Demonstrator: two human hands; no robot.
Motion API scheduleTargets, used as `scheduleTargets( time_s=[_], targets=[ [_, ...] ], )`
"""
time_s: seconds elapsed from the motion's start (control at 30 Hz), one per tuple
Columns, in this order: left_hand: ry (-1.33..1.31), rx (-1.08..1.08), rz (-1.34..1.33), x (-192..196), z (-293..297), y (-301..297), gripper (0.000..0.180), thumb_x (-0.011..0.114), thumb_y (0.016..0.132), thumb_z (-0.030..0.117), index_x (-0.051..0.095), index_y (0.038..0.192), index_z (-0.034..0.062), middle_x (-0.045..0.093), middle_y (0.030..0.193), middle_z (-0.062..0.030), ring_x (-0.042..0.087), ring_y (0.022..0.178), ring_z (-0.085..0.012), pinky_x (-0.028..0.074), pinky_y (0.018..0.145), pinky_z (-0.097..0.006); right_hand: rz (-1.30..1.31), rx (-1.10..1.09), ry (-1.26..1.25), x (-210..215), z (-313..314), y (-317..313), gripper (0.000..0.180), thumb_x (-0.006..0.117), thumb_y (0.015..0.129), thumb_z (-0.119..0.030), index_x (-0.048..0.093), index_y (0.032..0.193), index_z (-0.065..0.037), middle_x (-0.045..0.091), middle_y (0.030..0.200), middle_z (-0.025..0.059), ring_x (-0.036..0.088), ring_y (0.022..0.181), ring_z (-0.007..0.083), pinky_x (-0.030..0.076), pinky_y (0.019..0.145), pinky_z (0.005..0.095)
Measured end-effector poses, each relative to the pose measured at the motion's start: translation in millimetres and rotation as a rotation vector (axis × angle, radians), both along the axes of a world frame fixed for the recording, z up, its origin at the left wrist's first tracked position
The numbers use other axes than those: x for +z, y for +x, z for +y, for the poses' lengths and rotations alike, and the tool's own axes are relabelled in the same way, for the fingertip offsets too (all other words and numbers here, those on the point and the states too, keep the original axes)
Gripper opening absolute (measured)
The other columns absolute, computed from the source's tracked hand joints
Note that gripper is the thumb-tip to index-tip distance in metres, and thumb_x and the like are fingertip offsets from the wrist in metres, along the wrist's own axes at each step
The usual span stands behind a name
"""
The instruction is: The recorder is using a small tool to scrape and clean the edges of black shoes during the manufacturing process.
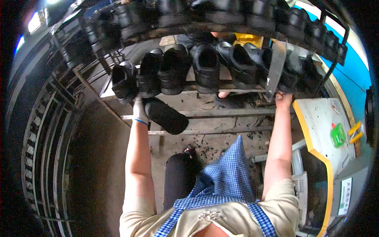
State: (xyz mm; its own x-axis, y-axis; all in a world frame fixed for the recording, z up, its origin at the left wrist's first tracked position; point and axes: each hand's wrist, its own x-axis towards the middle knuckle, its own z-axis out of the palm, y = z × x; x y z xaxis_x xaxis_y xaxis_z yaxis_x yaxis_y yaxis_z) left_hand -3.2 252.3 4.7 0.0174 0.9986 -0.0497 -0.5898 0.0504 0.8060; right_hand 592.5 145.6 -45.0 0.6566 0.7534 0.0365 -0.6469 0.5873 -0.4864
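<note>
My left hand [139, 112], in a pale glove with a blue cuff, grips a black shoe [167, 116] below the left part of a shoe rack. That shoe is tipped so its dark sole faces me, and part of my fingers is hidden. Over at the right, my right hand [283, 99] has its fingers curled at the rack's lower rail, beside the foot of a flat metal upright [277, 69]. Along this shelf stands a row of several black shoes, heels toward me, among them a middle shoe [207, 68].
An upper shelf [177, 31] of the rack carries more black shoes. At right is a white table [321, 118] with a yellow edge, holding a green object [338, 135] and a yellow-handled tool [355, 132]. Metal racking [47, 146] stands left. Dark scraps litter the floor [209, 148].
</note>
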Motion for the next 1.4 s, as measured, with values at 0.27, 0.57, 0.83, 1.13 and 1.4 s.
scheduleTargets(
  time_s=[0.27,0.57,0.83,1.13,1.4],
  targets=[
    [-0.089,0.074,0.109,2,17,-29,0.037,0.047,0.089,0.047,0.062,0.092,0.0122,0.064,0.087,-0.0055,0.061,0.078,-0.0217,0.052,0.074,-0.036,0.013,-0.037,-0.084,9,4,-22,0.012,0.046,0.092,-0.022,0.05,0.09,-0.011,0.045,0.069,0.001,0.041,0.051,0.0104,0.027,0.035,0.0194],
    [-0.036,0.138,0.274,10,-8,-43,0.046,0.036,0.095,0.046,0.057,0.111,0.009,0.062,0.107,-0.0101,0.061,0.09,-0.0235,0.051,0.079,-0.037,-0.028,-0.067,-0.167,7,-15,-32,0.022,0.029,0.09,-0.012,0.049,0.099,-0.009,0.051,0.079,0.0095,0.042,0.053,0.0136,0.03,0.036,0.0209],
    [-0.106,0.044,0.215,33,-27,-52,0.046,0.047,0.089,0.049,0.06,0.102,0.0064,0.063,0.095,-0.0123,0.061,0.084,-0.0282,0.052,0.078,-0.041,-0.036,-0.018,-0.13,7,-24,-49,0.013,0.036,0.09,-0.009,0.049,0.095,-0.009,0.051,0.076,0.0054,0.042,0.052,0.0138,0.029,0.036,0.0213],
    [-0.009,0.139,0.247,57,-41,-89,0.04,0.046,0.092,0.042,0.059,0.105,0.0069,0.063,0.096,-0.0081,0.06,0.087,-0.0238,0.052,0.077,-0.039,-0.071,0.009,-0.239,4,-10,-89,0.008,0.039,0.092,-0.01,0.047,0.091,-0.01,0.048,0.075,0.004,0.041,0.053,0.013,0.03,0.038,0.0228],
    [-0.118,0.226,0.417,79,-46,-190,0.047,0.048,0.089,0.048,0.058,0.109,0.0064,0.062,0.101,-0.0095,0.06,0.088,-0.0252,0.051,0.08,-0.039,-0.034,0.151,-0.253,23,20,-144,0.009,0.042,0.089,-0.013,0.05,0.091,-0.01,0.051,0.069,0.0046,0.039,0.048,0.0117,0.026,0.035,0.0218]
  ],
)
